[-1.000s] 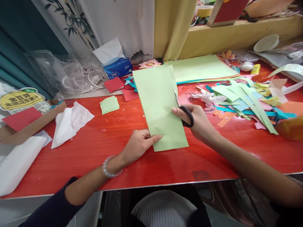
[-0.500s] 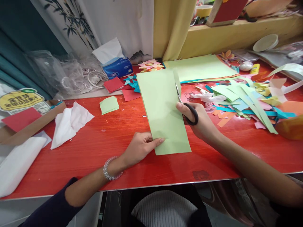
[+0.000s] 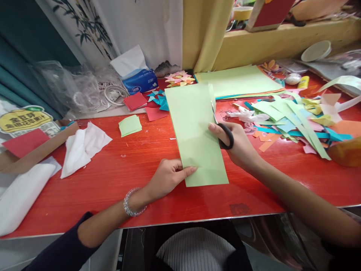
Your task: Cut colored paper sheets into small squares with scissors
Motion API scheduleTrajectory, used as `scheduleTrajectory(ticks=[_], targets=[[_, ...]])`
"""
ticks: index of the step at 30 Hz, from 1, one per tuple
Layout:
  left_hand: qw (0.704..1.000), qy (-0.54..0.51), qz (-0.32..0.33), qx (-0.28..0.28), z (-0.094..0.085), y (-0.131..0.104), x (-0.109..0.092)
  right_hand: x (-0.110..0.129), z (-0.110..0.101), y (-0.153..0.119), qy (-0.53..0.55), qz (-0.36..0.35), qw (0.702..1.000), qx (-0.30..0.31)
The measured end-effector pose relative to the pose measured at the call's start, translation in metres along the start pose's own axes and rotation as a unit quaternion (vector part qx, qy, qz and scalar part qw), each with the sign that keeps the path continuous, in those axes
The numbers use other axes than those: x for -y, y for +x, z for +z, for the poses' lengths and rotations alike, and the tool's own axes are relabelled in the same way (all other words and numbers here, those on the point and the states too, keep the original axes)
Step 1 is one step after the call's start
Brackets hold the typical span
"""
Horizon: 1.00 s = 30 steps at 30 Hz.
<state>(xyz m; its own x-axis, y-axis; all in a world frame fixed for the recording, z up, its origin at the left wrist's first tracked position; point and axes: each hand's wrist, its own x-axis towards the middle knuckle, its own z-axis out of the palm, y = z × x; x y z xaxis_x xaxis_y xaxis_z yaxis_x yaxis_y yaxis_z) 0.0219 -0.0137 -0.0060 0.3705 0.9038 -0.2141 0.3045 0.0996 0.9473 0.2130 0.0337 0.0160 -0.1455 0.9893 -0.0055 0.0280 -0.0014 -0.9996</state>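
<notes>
A long sheet of light green paper (image 3: 197, 131) slants over the red table. My left hand (image 3: 169, 175) pinches its lower left edge, thumb on top and fingers underneath. In my right hand (image 3: 235, 145) is a pair of scissors (image 3: 228, 136) with black handles, at the sheet's right side. One blade lies along the paper near its upper right, where a narrow strip stands partly separated from the rest. The other blade is hidden behind the sheet.
Paper scraps and strips (image 3: 293, 120) are heaped at the right. Behind the sheet lies a stack of large coloured papers (image 3: 239, 81). Small green squares (image 3: 130, 125), red squares (image 3: 135, 101), a tissue pack (image 3: 140, 79) and crumpled tissue (image 3: 84, 145) are on the left.
The green sheet has shifted slightly right and down. The scissors' blades have closed a little, and the right hand has edged slightly left.
</notes>
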Motion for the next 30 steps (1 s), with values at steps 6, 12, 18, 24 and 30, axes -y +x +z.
scheduleTrajectory(ticks=[6, 12, 18, 24, 30], targets=[[1.000, 0.007, 0.000, 0.014, 0.0015, -0.0015, 0.0019, 0.0073, -0.0017, -0.0020, -0.037, -0.013, 0.999, -0.008], [1.000, 0.018, 0.000, 0.012, 0.0013, -0.0014, 0.0026, 0.0067, -0.0021, -0.0015, -0.053, -0.016, 0.998, -0.017], [1.000, 0.017, 0.001, 0.012, 0.0015, -0.0020, 0.0006, 0.0011, -0.0013, -0.0008, -0.011, -0.016, 1.000, -0.002], [1.000, 0.015, -0.005, 0.018, 0.0031, -0.0031, 0.0005, 0.0057, -0.0022, -0.0020, -0.053, -0.022, 0.998, -0.024], [0.999, 0.012, -0.017, 0.025, 0.0053, -0.0046, 0.0004, 0.0073, -0.0027, -0.0018, -0.053, -0.027, 0.998, -0.031]])
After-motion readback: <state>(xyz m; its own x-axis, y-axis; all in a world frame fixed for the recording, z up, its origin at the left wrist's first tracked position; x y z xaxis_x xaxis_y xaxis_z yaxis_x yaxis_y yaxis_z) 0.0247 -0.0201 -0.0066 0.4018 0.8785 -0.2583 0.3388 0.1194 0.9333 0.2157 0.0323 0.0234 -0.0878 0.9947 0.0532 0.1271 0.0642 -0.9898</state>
